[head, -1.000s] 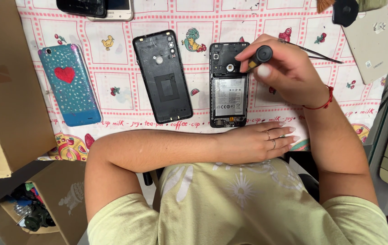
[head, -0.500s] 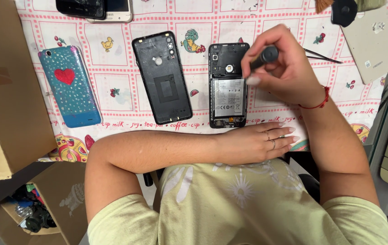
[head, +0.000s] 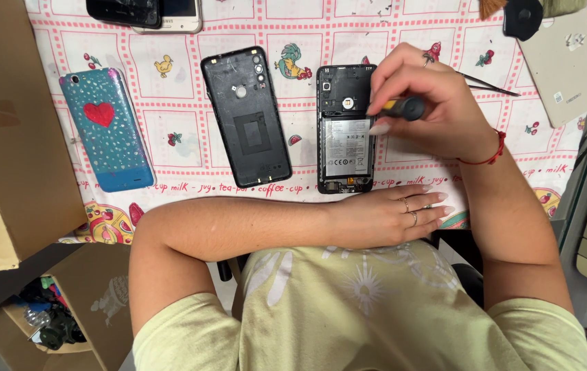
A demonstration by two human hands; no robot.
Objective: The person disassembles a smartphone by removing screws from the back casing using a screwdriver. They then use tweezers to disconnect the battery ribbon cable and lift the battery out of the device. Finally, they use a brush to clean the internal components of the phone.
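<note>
The right hand [head: 431, 110] grips a screwdriver [head: 403, 108] over the opened phone [head: 345, 130]. The left hand [head: 393, 216] lies open and flat on the tabletop [head: 183, 82], just below the phone.

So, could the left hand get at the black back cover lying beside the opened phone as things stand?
Probably yes. The left hand lies flat on the tablecloth and holds nothing, and the black back cover lies uncovered just beyond the forearm. The right hand, with its screwdriver, is over the opened phone, clear of that path.

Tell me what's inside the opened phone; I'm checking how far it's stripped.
Inside the opened phone a pale labelled battery fills the middle, with dark board parts above and a connector strip below. The right hand, holding a screwdriver, covers its upper right edge.
</note>
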